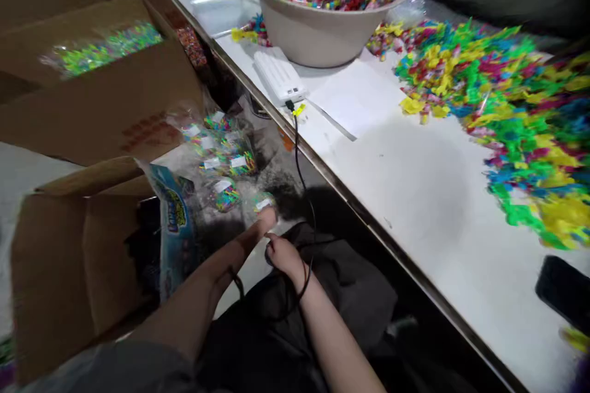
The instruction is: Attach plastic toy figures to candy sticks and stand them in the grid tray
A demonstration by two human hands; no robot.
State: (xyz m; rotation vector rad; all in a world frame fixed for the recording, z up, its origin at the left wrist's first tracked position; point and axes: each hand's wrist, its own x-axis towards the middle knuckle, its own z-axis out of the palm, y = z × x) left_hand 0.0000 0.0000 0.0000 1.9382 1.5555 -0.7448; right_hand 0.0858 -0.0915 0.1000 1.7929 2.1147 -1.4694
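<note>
My left hand [263,222] reaches down beside the table, and its fingers are pressed together on a small clear packet [263,202] of colourful pieces with a white label. Just below it my right hand [279,255] is curled shut around a black cable [298,159]. The cable hangs from a white power bank [279,77] at the table's edge and loops by my right wrist. More small labelled packets [221,156] lie in a heap just beyond my left hand, on the floor side.
An open cardboard box [69,258] holds a printed blue bag [174,221]. Another carton [106,80] stands behind it. On the white table [415,196] are a beige basin [318,31] full of wrapped sweets, a heap of colourful pieces [516,104] and a black object [565,291].
</note>
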